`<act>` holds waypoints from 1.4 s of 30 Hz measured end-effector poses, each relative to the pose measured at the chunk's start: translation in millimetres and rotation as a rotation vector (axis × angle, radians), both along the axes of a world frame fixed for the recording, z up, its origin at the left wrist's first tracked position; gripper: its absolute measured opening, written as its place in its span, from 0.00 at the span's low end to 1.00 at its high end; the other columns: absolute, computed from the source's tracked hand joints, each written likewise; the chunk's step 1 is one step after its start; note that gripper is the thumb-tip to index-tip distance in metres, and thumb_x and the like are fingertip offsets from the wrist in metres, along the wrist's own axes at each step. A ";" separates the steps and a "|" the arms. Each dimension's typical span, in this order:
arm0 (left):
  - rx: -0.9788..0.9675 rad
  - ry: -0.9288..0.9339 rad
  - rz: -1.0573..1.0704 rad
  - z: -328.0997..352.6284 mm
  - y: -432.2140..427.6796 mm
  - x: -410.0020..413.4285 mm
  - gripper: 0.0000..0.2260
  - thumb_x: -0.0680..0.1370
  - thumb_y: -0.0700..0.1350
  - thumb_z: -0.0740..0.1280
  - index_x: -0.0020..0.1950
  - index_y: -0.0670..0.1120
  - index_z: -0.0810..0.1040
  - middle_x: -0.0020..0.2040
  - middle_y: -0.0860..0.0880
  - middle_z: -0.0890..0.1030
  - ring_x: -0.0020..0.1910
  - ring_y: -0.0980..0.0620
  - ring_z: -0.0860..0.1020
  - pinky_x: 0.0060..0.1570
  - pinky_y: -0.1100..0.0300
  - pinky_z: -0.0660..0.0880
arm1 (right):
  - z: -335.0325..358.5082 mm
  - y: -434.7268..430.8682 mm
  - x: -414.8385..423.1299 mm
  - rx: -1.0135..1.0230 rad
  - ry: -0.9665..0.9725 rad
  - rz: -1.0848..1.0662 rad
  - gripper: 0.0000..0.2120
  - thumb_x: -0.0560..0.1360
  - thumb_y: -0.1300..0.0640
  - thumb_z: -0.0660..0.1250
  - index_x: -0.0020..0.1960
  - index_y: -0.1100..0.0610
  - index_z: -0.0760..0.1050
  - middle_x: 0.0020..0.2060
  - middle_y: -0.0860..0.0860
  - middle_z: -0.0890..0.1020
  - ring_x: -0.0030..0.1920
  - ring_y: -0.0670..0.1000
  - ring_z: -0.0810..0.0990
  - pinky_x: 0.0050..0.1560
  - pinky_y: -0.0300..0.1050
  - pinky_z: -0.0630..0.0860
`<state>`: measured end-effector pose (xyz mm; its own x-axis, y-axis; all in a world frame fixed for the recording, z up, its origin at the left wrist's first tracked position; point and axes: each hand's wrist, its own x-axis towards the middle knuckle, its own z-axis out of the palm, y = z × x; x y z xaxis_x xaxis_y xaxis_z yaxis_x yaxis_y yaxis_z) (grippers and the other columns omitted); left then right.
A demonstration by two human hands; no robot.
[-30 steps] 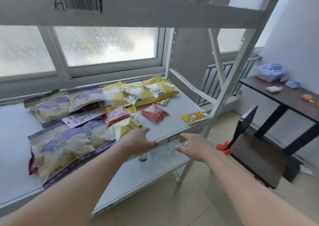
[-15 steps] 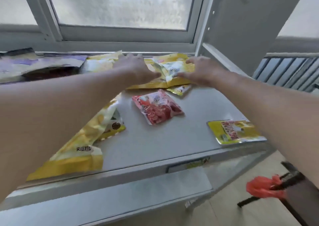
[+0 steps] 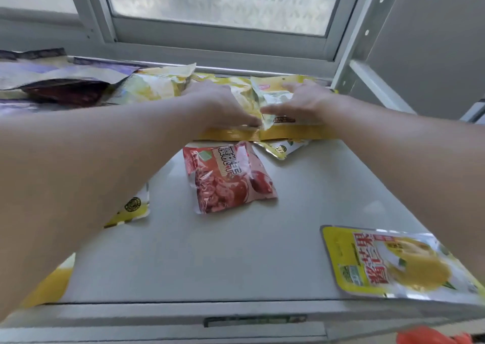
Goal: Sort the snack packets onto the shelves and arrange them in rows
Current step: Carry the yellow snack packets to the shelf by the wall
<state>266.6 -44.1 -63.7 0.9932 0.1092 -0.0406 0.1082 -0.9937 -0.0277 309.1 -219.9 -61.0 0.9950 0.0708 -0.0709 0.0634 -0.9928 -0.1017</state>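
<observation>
The person's two arms are in view, the left forearm (image 3: 91, 173) and the right forearm (image 3: 406, 160), both bare along all the visible length. The left hand (image 3: 220, 107) and the right hand (image 3: 304, 102) are bare too. The fingertips are blurred, so I cannot tell details there.

Red snack packet (image 3: 228, 177): white lettering. Front packet (image 3: 393, 262): yellow, red characters, silver edge. Rear packets (image 3: 286, 131): yellow, gold band. Left packets (image 3: 52, 68): purple and cream. Shelf (image 3: 223, 251): pale grey.

Grey shelf (image 3: 236, 251) bears red packet (image 3: 228, 178); yellow packet (image 3: 388, 262)
</observation>
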 end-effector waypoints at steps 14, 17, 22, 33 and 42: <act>-0.233 -0.160 0.024 19.0 -1.8 -1.8 0.39 0.64 0.68 0.73 0.69 0.50 0.73 0.66 0.44 0.71 0.67 0.40 0.66 0.65 0.48 0.68 | 23.5 -2.4 -6.4 0.180 -0.208 0.034 0.29 0.65 0.44 0.70 0.66 0.44 0.73 0.65 0.51 0.76 0.63 0.56 0.75 0.53 0.47 0.73; -0.256 -0.205 -0.004 48.2 -0.8 -26.2 0.38 0.65 0.67 0.73 0.69 0.50 0.73 0.66 0.43 0.70 0.68 0.40 0.65 0.65 0.49 0.66 | 46.1 -7.9 -22.8 0.249 -0.232 0.041 0.31 0.66 0.43 0.70 0.68 0.44 0.72 0.66 0.49 0.76 0.64 0.55 0.74 0.56 0.47 0.72; -0.272 -0.215 0.013 96.0 24.8 -103.2 0.38 0.64 0.67 0.74 0.69 0.51 0.73 0.65 0.44 0.69 0.66 0.41 0.64 0.63 0.48 0.67 | 91.6 -0.5 -86.0 0.331 -0.221 0.071 0.31 0.66 0.44 0.71 0.69 0.45 0.72 0.65 0.49 0.77 0.63 0.53 0.75 0.56 0.46 0.73; -0.276 -0.111 0.511 133.3 195.6 -393.2 0.41 0.62 0.69 0.71 0.72 0.55 0.69 0.69 0.47 0.68 0.68 0.42 0.63 0.67 0.48 0.66 | 137.4 208.4 -286.9 0.386 0.013 0.566 0.30 0.68 0.43 0.71 0.68 0.45 0.72 0.68 0.49 0.72 0.64 0.55 0.73 0.58 0.49 0.71; -0.267 -0.230 0.967 166.1 373.0 -668.9 0.41 0.61 0.68 0.73 0.72 0.56 0.69 0.72 0.49 0.67 0.66 0.41 0.66 0.65 0.53 0.67 | 180.7 455.2 -505.6 0.449 0.052 1.061 0.27 0.66 0.42 0.68 0.64 0.45 0.75 0.62 0.50 0.75 0.60 0.57 0.76 0.57 0.50 0.74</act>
